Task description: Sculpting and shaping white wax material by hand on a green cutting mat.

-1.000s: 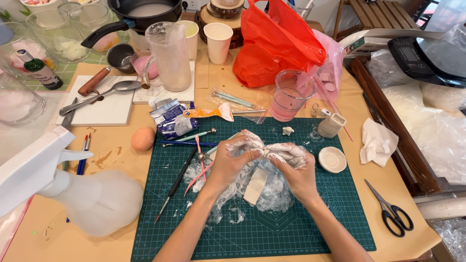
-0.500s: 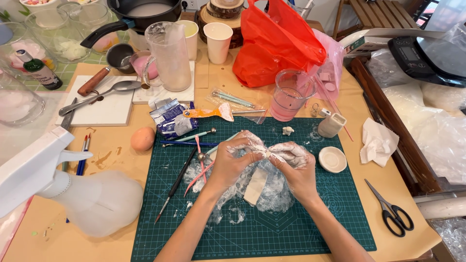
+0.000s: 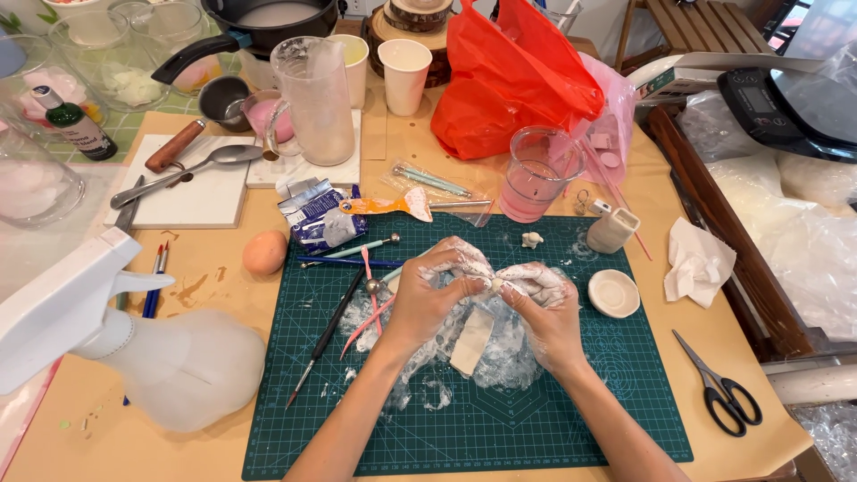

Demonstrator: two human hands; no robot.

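Note:
My left hand (image 3: 433, 290) and my right hand (image 3: 544, 303) meet over the green cutting mat (image 3: 571, 419), both smeared with white clay. Their fingertips pinch a small pale lump of clay (image 3: 495, 284) between them. Under the hands lies crumpled clear plastic wrap (image 3: 509, 361) with a flat beige slab of clay (image 3: 471, 341) on it. Thin modelling tools (image 3: 330, 330) lie on the mat just left of my left hand. A tiny white clay piece (image 3: 533, 239) sits on the mat's far edge.
A white spray bottle (image 3: 134, 348) stands near left, an egg (image 3: 265, 253) beside the mat. A small white dish (image 3: 613, 293), scissors (image 3: 723, 393), a tissue (image 3: 699, 261), a pink-water cup (image 3: 536, 174), a clear jug (image 3: 314, 98) and a red bag (image 3: 518, 80) crowd the table.
Both hands stay in place over the plastic wrap; only the fingers shift slightly while working the small clay lump.

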